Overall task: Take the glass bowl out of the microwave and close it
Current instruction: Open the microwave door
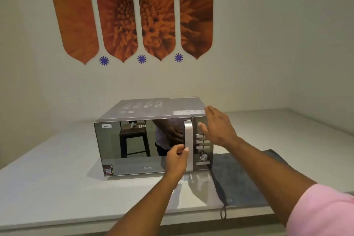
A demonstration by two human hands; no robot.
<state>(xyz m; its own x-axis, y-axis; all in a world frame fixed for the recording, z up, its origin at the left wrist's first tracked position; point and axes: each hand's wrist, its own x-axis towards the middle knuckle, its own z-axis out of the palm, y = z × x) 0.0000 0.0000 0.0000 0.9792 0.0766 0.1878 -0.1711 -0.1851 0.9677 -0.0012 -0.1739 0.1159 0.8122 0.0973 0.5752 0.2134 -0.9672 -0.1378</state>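
A silver microwave (134, 149) with a mirrored door stands on the white counter (47, 178); its door is closed. My left hand (177, 161) curls around the lower part of the vertical silver door handle (188, 136). My right hand (218, 128) is spread flat, fingers apart, against the top right corner and control panel (203, 151) of the microwave. The mirrored door hides the inside, so no glass bowl shows.
A dark grey cloth (241, 180) with a hanging loop lies on the counter right of the microwave, reaching the front edge. The wall rises close behind with orange flower panels (132, 15). Bare counter stretches left of the microwave.
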